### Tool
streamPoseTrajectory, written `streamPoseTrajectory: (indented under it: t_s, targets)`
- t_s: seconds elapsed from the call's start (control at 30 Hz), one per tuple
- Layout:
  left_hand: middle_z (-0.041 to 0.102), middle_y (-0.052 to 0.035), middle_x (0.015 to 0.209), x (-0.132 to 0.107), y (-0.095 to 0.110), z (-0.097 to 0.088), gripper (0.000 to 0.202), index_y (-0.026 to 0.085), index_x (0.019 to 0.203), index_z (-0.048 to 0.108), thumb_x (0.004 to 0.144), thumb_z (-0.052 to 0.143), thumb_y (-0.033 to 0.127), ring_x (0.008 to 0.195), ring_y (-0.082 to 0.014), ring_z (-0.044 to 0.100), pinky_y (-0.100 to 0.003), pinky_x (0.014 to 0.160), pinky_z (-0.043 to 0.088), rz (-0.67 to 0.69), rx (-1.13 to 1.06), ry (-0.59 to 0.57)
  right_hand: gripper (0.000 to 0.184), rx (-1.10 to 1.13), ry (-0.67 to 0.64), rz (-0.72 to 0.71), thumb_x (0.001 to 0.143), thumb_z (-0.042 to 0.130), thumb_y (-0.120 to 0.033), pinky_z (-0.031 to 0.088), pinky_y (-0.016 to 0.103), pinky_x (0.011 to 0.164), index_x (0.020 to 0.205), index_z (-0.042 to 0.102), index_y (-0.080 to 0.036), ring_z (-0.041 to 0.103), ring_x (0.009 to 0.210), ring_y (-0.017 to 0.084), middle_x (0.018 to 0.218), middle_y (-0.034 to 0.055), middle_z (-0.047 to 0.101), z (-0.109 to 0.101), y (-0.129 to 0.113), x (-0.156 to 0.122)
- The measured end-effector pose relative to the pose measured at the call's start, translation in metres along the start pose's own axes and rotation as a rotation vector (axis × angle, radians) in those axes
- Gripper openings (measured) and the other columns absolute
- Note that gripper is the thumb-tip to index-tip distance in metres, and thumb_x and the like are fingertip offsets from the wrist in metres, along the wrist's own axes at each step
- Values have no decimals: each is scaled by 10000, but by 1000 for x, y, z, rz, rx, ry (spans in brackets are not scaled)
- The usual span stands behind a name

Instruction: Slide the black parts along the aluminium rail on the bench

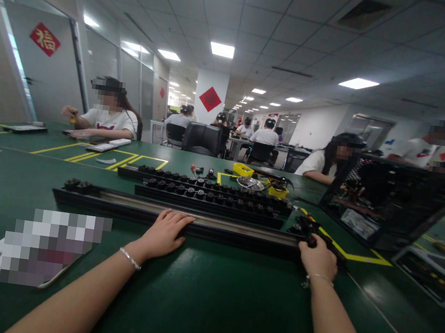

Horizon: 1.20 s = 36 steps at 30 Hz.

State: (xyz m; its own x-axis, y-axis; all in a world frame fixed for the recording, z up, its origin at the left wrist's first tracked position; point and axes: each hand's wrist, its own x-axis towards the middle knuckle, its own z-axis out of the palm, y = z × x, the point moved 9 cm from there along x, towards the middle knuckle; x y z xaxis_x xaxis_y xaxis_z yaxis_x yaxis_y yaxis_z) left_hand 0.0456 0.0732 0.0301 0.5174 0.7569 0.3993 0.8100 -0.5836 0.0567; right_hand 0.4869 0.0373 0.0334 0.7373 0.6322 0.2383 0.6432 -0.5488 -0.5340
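Mid-frame, a long black channel-shaped rail (233, 234) lies on the green worktop (228, 309). We judge this a steadying step: left hand (166, 233) resting on it, fingers extended; right hand (320, 258) curled at its right-of-frame end, grip unclear. The next move calls for steady pressure.

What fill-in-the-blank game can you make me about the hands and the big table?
1. The left hand and the right hand each have a ____ around the wrist.
2. The left hand rests on a long rail coloured ____.
3. The tabletop under the arms is ____.
4. A ____ diamond-shaped sign hangs on the white pillar.

Missing words: bracelet; black; green; red.
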Motion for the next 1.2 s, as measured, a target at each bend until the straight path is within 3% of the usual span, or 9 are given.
streamPoseTrajectory:
  t_s: [1.2]
  targets:
    - [536,-36,1276,-1,0,0,566,293,1313,401,766,546,256,1201,-226,445,-465,1078,187,3,-9,-1,547,56,16,2,760,457,-386,450,441,868,1281,509,-226,534,1037,310,1047,123,611,1,9,10]
